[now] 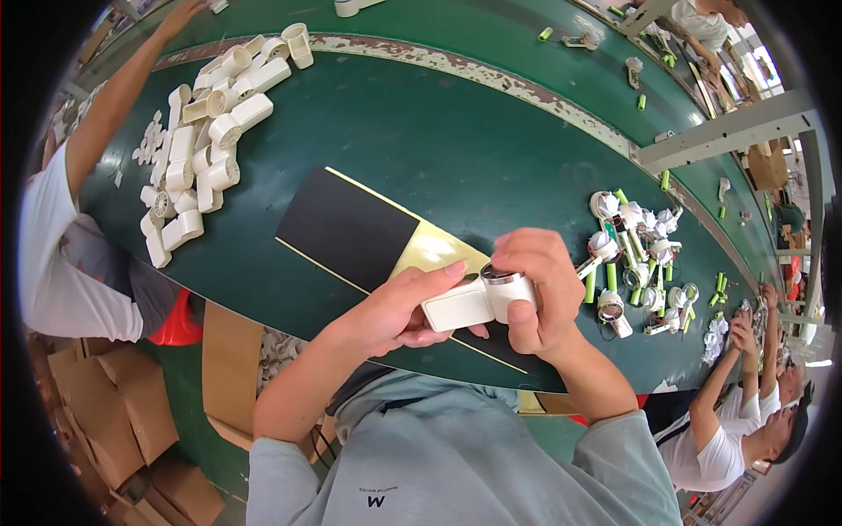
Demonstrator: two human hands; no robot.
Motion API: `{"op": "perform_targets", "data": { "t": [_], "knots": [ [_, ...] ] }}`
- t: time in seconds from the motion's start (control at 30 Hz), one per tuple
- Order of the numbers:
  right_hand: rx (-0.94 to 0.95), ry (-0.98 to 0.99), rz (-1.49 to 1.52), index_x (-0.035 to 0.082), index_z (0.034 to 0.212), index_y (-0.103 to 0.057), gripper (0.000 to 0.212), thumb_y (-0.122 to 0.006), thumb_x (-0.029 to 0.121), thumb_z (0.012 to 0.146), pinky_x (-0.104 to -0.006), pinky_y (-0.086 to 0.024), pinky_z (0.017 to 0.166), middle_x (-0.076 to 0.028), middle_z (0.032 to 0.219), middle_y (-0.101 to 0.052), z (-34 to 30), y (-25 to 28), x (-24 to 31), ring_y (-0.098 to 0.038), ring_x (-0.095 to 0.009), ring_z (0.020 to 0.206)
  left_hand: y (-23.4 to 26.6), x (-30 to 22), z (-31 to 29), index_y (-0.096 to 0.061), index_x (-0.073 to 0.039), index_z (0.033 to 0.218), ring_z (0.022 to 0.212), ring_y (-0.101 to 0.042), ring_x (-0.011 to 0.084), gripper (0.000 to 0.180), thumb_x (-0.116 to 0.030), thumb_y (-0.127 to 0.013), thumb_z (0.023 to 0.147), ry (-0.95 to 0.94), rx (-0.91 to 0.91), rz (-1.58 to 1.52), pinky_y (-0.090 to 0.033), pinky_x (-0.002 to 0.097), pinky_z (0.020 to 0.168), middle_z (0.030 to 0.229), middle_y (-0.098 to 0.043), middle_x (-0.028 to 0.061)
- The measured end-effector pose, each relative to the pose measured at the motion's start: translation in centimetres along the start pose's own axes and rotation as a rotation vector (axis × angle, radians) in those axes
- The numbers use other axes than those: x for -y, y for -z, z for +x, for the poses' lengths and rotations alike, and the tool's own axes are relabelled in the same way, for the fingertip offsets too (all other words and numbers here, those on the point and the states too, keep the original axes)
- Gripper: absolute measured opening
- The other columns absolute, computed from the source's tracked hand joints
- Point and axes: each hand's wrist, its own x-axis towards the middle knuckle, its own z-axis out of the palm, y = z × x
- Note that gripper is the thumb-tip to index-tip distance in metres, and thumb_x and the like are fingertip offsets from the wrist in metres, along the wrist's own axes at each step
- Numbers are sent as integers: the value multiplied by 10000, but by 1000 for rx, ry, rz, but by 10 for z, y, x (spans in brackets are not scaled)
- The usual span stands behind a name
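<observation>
Both my hands hold a white plastic housing (460,307), a boxy handle joined to a round head with a silver ring around its end. My left hand (399,307) is closed around the handle, its thumb along the upper side. Around the round head, my right hand (545,285) is closed with its fingers at the silver ring. Beneath the hands lies a black mat (346,223) with a shiny yellow section (431,250). Parts of the housing are hidden behind my fingers.
White housings (224,131) lie heaped at the left of the green table (421,114). On the right are several small assemblies (645,241) with green cylinders. Cardboard boxes (230,364) stand below the left edge. Other people sit at both sides; a metal post (728,131) crosses the right.
</observation>
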Motion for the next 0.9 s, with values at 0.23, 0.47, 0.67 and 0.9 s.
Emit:
{"op": "perform_targets", "data": {
  "t": [0.23,0.47,0.67,0.9],
  "knots": [
    [-212,-193,201,-30,935,-666,191,-526,85,995,-345,-531,657,-170,856,-715,-4,-4,1,-662,-255,709,-29,34,1,-585,-18,1195,879,-732,172,554,-150,-942,792,-781,-430,851,-599,298,679,1024,-700,110],
    [-258,-266,238,-41,792,-697,355,-475,111,1023,-320,-479,567,-151,762,-694,-2,-4,11,-616,-196,617,-15,36,15,-619,30,1171,891,-759,306,615,-137,-980,701,-1182,-405,1210,-632,361,733,1041,-732,187],
    [-155,-310,184,-25,777,-682,490,-388,216,1086,-329,-478,583,-166,754,-688,-5,3,12,-630,-214,635,-19,37,14,-634,53,1118,862,-766,316,596,-132,-989,676,-1201,-372,1155,-639,357,719,1003,-736,193],
    [-147,-332,192,-17,777,-687,515,-395,267,1092,-333,-470,592,-162,761,-700,-4,7,14,-618,-211,637,-24,31,12,-680,46,1117,841,-763,277,560,-152,-982,689,-1185,-375,1146,-633,331,684,1024,-737,167]
  ]
}}
